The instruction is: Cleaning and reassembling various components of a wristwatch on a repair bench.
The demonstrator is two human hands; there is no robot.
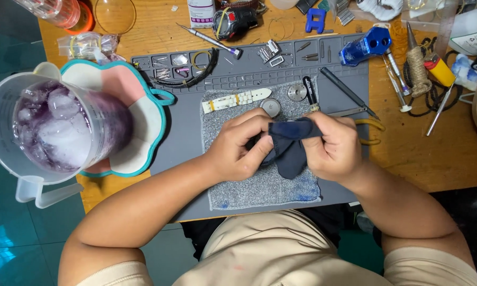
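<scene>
Both hands (pixel 243 148) (pixel 331 148) pinch dark cloth (pixel 291 143) near ice-filled jug (pixel 58 127).

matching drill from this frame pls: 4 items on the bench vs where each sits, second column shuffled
Things:
1. dark blue cloth
2. white watch strap
3. plastic jug of ice
4. blue tool

Places:
A. on the pink coaster with a teal rim, at the bench's left edge
B. at the top right corner of the grey mat
C. pinched between the left hand and the right hand
D. flat on the grey towel, beyond the hands

Pairs: 1-C, 2-D, 3-A, 4-B
</scene>
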